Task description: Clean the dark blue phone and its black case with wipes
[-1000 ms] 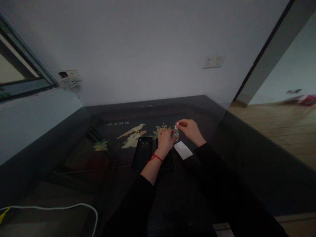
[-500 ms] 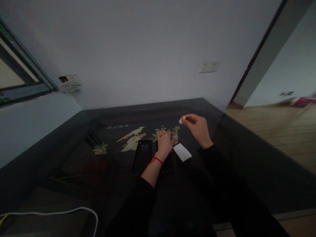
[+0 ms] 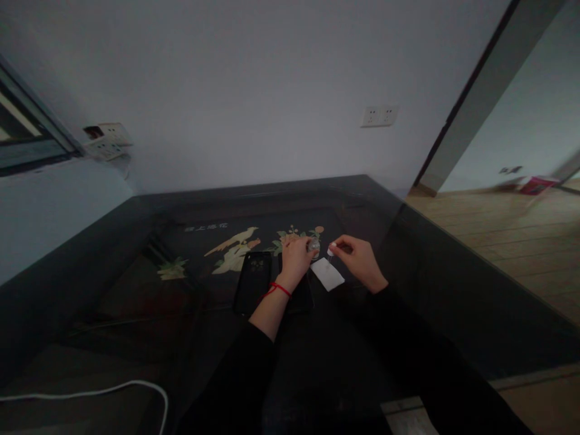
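Observation:
A small clear bottle (image 3: 313,246) stands on the black table, gripped at its side by the closed fingers of my left hand (image 3: 295,257). Between thumb and fingertips, my right hand (image 3: 360,261) pinches a white cap (image 3: 330,250) with a thin clear stem pointing down. That stem hangs over a white paper piece (image 3: 328,275) lying just in front of the bottle. Left of my left wrist lies a black phone case (image 3: 252,284). Under the wrist is another black flat thing (image 3: 302,300), partly hidden, perhaps a phone.
The dark glossy table (image 3: 353,362) carries a bird-and-flower picture (image 3: 235,251). A white cable (image 3: 131,384) curls at the lower left. Behind the table rises a wall with a socket (image 3: 379,116); more sockets (image 3: 109,140) are by the window.
My right hand has come down and toward me with the white cap, from beyond the bottle to above the paper. My left hand keeps its hold. The camera view has shifted slightly.

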Action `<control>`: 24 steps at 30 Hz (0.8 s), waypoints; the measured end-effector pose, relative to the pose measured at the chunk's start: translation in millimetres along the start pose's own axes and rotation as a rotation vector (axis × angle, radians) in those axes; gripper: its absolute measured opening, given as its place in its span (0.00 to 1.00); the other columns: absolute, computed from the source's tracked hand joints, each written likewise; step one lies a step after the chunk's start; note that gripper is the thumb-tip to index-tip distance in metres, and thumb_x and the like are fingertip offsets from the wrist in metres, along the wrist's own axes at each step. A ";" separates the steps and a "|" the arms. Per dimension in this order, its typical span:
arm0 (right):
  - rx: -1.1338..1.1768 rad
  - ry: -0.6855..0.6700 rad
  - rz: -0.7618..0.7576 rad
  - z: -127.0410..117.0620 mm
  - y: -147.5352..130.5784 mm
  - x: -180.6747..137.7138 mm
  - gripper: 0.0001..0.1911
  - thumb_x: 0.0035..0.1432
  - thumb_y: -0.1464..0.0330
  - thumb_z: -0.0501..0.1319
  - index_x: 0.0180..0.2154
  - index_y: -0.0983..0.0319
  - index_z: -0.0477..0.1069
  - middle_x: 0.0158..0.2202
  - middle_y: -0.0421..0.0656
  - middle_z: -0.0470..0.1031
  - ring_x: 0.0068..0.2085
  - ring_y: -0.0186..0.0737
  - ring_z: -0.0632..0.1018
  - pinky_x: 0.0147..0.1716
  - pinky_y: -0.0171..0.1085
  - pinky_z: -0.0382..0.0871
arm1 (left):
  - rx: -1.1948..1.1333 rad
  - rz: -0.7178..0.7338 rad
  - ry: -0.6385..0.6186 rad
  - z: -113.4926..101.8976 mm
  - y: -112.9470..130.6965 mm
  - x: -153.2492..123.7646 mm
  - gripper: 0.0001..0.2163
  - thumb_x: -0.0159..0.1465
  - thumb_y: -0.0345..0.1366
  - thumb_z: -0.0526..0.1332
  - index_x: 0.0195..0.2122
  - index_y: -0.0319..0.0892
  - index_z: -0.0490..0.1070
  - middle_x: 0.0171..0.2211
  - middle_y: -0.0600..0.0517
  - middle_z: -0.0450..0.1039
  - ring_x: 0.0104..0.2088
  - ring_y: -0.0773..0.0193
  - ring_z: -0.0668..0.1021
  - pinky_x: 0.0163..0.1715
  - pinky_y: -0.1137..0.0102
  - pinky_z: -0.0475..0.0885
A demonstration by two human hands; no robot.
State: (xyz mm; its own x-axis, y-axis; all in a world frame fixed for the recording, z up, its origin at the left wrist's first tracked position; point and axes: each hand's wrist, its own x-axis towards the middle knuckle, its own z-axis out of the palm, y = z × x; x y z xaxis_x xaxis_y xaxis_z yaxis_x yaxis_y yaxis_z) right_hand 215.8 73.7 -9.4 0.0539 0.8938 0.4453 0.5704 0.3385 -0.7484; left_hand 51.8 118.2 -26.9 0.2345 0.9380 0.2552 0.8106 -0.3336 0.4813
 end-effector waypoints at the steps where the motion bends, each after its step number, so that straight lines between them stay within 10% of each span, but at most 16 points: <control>1: -0.005 -0.007 -0.001 -0.9 0.6 -0.9 0.08 0.52 0.64 0.62 0.26 0.61 0.75 0.24 0.41 0.78 0.28 0.39 0.78 0.29 0.35 0.68 | 0.001 -0.003 -0.004 0.0 0.0 0.0 0.13 0.60 0.39 0.64 0.46 0.44 0.74 0.39 0.50 0.79 0.44 0.59 0.77 0.50 0.63 0.65; 13: 0.066 0.213 -0.081 -5.6 -27.7 43.9 0.11 0.55 0.61 0.61 0.33 0.62 0.75 0.34 0.45 0.81 0.36 0.42 0.80 0.37 0.39 0.72 | 0.004 -0.006 0.015 0.7 0.6 0.9 0.12 0.60 0.39 0.65 0.43 0.42 0.75 0.38 0.48 0.78 0.42 0.58 0.77 0.49 0.63 0.66; 24: -0.007 0.053 -0.102 17.6 -19.0 54.9 0.07 0.56 0.66 0.61 0.32 0.62 0.75 0.31 0.44 0.80 0.33 0.41 0.80 0.37 0.38 0.73 | -0.017 -0.008 0.016 0.3 -0.1 0.8 0.12 0.59 0.38 0.66 0.43 0.43 0.75 0.37 0.50 0.78 0.41 0.59 0.78 0.48 0.63 0.66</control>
State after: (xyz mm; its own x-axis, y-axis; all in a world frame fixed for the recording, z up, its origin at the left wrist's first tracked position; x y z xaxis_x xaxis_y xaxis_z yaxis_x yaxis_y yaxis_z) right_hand 193.5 121.5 20.6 0.0387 0.8378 0.5446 0.5808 0.4246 -0.6946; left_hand 52.0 119.1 -27.0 0.2192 0.9391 0.2646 0.8032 -0.3277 0.4976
